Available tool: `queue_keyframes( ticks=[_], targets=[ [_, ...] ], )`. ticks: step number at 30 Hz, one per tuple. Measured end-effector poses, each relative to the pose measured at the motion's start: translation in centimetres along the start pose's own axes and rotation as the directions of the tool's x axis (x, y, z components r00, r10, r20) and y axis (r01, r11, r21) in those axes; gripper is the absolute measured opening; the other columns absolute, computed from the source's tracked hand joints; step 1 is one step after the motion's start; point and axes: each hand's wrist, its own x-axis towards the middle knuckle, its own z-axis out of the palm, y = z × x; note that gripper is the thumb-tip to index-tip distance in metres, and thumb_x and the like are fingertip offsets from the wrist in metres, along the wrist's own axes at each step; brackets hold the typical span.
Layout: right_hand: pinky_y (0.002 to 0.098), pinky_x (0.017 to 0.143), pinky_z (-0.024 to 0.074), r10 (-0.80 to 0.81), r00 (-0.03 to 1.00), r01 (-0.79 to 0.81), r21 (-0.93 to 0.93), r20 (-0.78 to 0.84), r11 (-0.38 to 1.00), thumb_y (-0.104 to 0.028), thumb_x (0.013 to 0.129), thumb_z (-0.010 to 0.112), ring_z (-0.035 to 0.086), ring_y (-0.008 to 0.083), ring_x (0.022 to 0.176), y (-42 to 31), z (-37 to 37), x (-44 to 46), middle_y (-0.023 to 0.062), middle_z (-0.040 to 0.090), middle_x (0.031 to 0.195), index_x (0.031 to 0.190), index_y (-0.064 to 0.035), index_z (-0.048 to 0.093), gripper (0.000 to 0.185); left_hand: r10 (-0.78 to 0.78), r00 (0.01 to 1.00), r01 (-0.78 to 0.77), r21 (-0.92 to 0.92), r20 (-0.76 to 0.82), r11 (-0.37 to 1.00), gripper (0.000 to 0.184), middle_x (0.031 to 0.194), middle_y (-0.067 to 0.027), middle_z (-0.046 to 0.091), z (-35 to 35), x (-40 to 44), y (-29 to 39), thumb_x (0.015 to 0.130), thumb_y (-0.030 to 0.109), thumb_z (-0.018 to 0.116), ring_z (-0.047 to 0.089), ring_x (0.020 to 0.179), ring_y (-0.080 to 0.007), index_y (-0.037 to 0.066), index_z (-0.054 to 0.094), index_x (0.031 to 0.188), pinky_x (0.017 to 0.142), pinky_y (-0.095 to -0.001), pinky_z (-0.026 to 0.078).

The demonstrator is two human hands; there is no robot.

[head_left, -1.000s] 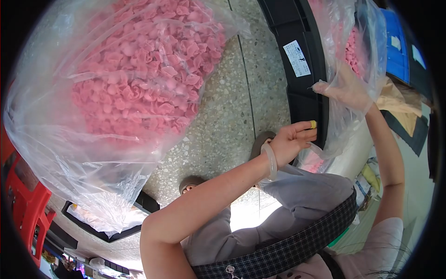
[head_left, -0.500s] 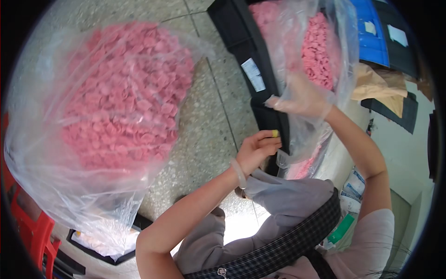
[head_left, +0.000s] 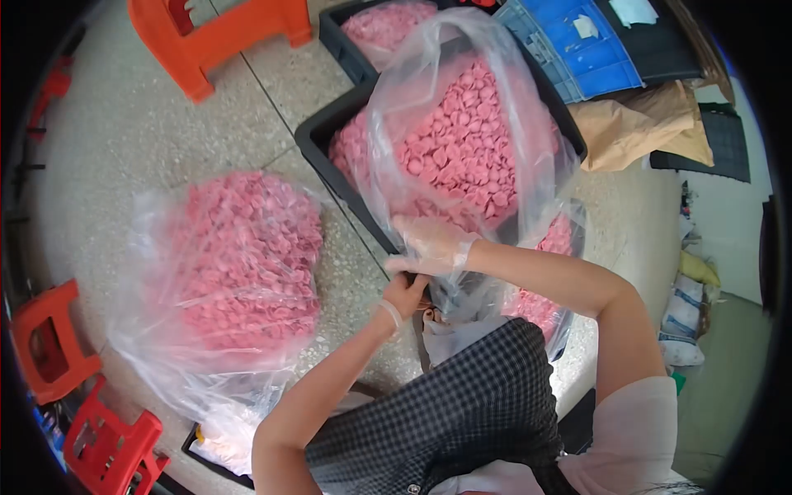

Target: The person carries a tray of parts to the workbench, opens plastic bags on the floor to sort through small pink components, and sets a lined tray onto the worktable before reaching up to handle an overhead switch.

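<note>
A black crate stands on the floor ahead, lined with a clear plastic bag full of small pink cup-shaped pieces. My right hand, in a thin clear glove, is closed on the bag at the crate's near rim, its thumb pointing left. Just below it, my left hand has its fingers curled round the crate's near corner; the fingertips are partly hidden. To the left rests a big clear bag of similar pink pieces, its loose plastic gathered toward me.
An orange stool is at upper left, and red stools stand at lower left. Behind the crate is another container of pink pieces. Blue crates and brown paper lie at upper right. Another pink-filled bag sits near my knees.
My view has shifted back, showing more floor and the stools. The crate now appears flatter and farther ahead, its outer side and label out of sight. Both hands remain at its near edge.
</note>
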Motion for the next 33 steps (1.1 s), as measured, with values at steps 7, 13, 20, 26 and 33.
queue_keyframes(
  ticks=[7, 13, 20, 26, 33],
  targets=[
    [0.0425, 0.076, 0.0496, -0.112, 0.981, 0.117, 0.02, -0.161, 0.993, -0.033, 0.083, 0.065, 0.061, 0.0355, 0.085, -0.9, -16.1, -11.8, 0.017, 0.062, 0.096, 0.115, -0.0033, 0.051, 0.046, 0.194, 0.758, -0.037, 0.256, -0.622, 0.966, 0.078, 0.103, -0.0129, 0.061, 3.6, 1.0, 7.2, 0.059, 0.015, 0.084, 0.061, 0.093, -0.0236, -0.006, 0.039, 0.12, 0.082, -0.0343, 0.05],
    [0.0401, 0.073, 0.0507, 0.173, 0.985, -0.173, 0.071, 0.014, 0.982, -0.031, 0.084, 0.064, 0.062, 0.0317, 0.083, 6.9, -22.2, -26.4, 0.0131, 0.062, 0.092, 0.105, -0.0078, 0.058, 0.032, -0.12, 0.837, 0.035, -0.166, -0.535, 0.986, 0.069, 0.11, -0.0098, 0.059, 7.4, -2.4, 17.5, 0.064, 0.021, 0.079, 0.057, 0.096, -0.023, 0.0, 0.046, 0.12, 0.086, -0.0329, 0.045],
    [0.0436, 0.086, 0.0488, 0.471, 0.881, -0.463, -0.121, 0.042, 0.878, -0.04, 0.084, 0.062, 0.061, 0.035, 0.098, 20.0, -22.8, -37.9, 0.0166, 0.064, 0.106, 0.111, -0.0082, 0.059, 0.042, -0.315, 0.722, 0.043, -0.414, -0.616, 0.909, 0.06, 0.125, -0.0095, 0.048, 10.7, -2.9, 21.0, 0.073, 0.031, 0.074, 0.046, 0.116, -0.0228, 0.005, 0.049, 0.121, 0.096, -0.0393, 0.036],
    [0.0358, 0.076, 0.0506, 0.819, 0.571, -0.689, 0.508, -0.059, 0.517, -0.028, 0.086, 0.062, 0.062, 0.0232, 0.09, 28.1, -16.2, -35.7, 0.0084, 0.064, 0.096, 0.105, -0.0038, 0.061, 0.031, -0.302, 0.691, -0.043, -0.455, -0.656, 0.89, 0.03, 0.078, 0.0004, 0.054, 8.4, 0.7, 19.7, 0.073, 0.017, 0.076, 0.049, 0.063, -0.0095, 0.009, 0.057, 0.095, 0.046, -0.0262, 0.036],
    [0.0387, 0.084, 0.0476, 0.613, 0.731, -0.634, 0.631, 0.299, 0.448, -0.025, 0.09, 0.055, 0.061, 0.0266, 0.095, 13.4, -11.7, -26.6, 0.011, 0.065, 0.1, 0.103, -0.0102, 0.066, 0.023, -0.373, 0.78, 0.091, -0.498, -0.503, 0.862, 0.028, 0.089, 0.0027, 0.059, 6.4, 3.0, 22.1, 0.084, 0.023, 0.066, 0.053, 0.076, -0.01, 0.013, 0.057, 0.109, 0.073, -0.0285, 0.043]
  ],
)
